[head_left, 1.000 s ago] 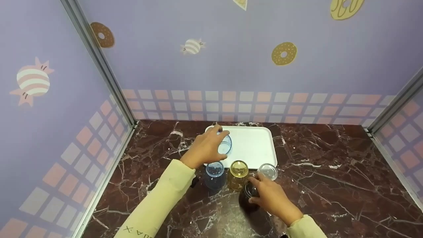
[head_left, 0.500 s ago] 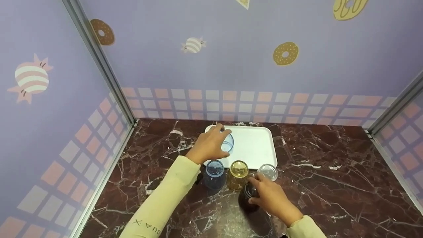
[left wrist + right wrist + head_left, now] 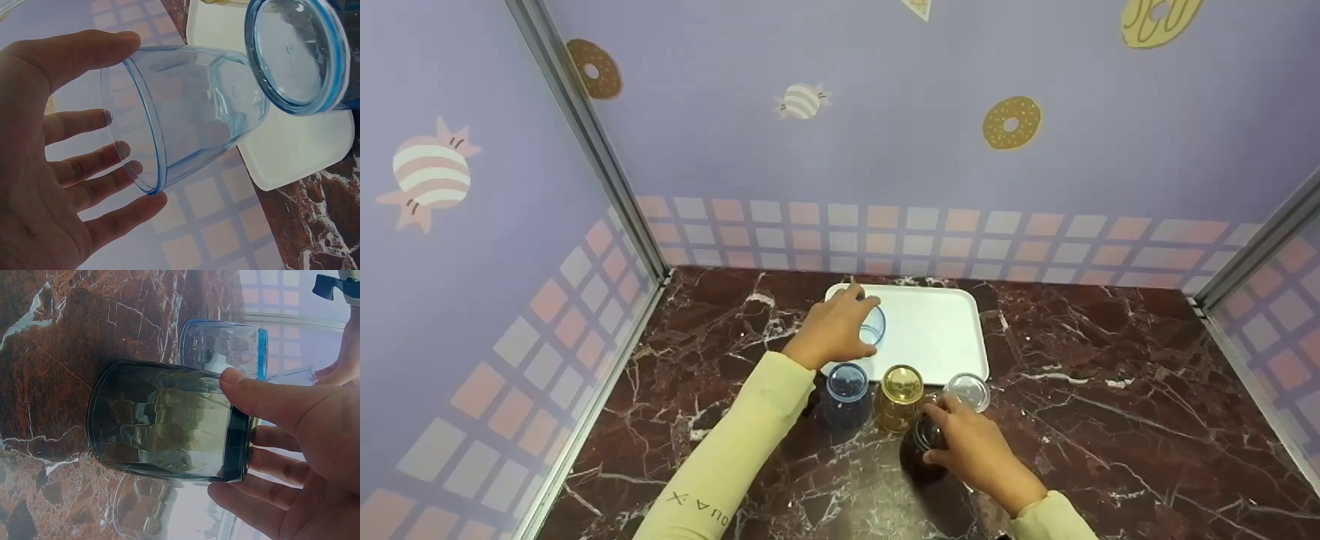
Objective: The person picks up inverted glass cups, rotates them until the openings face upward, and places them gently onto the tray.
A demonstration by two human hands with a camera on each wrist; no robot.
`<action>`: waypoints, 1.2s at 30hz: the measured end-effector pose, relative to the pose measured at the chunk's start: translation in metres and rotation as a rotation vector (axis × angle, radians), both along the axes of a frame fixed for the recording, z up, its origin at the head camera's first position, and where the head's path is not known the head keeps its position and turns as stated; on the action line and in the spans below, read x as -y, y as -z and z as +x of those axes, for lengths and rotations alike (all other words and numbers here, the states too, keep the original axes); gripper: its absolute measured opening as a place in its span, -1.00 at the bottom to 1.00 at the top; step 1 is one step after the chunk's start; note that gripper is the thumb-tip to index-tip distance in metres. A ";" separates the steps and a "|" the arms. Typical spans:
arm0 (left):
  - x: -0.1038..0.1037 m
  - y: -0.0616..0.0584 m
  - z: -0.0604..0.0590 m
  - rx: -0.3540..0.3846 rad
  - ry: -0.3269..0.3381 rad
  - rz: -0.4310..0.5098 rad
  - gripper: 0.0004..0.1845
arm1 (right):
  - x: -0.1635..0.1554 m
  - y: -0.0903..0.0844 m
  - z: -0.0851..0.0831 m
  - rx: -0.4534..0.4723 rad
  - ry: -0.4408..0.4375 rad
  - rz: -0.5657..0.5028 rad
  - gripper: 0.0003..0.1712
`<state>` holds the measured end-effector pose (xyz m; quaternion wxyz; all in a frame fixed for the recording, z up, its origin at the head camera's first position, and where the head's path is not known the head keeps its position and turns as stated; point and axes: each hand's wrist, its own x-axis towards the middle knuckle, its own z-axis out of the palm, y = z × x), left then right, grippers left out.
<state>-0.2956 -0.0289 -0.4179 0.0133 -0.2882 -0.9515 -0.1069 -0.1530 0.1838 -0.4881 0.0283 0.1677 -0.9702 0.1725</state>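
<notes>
Dark glass (image 3: 163,422): upright, off near edge of tray (image 3: 941,326), right hand (image 3: 979,450) pinching top. Pale blue glass (image 3: 197,112): at tray's left; fingers of left hand (image 3: 829,330) pinch rim.

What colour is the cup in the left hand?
The cup in the left hand is pale, see-through blue; the left wrist view shows it best.

left sleeve (image 3: 737,442) crept forward-right this past second, then left hand (image 3: 829,330) and blue glass (image 3: 874,328) drifted left a bit
</notes>
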 end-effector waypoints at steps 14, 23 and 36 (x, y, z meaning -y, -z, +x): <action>0.007 0.016 -0.009 0.006 -0.036 0.001 -0.22 | 0.001 0.001 0.001 0.004 0.009 -0.005 -0.21; 0.005 0.021 -0.012 0.002 -0.023 -0.005 -0.23 | 0.000 0.001 -0.001 0.005 0.025 0.010 -0.22; 0.006 0.031 -0.016 -0.002 -0.023 -0.011 -0.26 | 0.000 0.001 0.001 0.007 0.033 -0.008 -0.22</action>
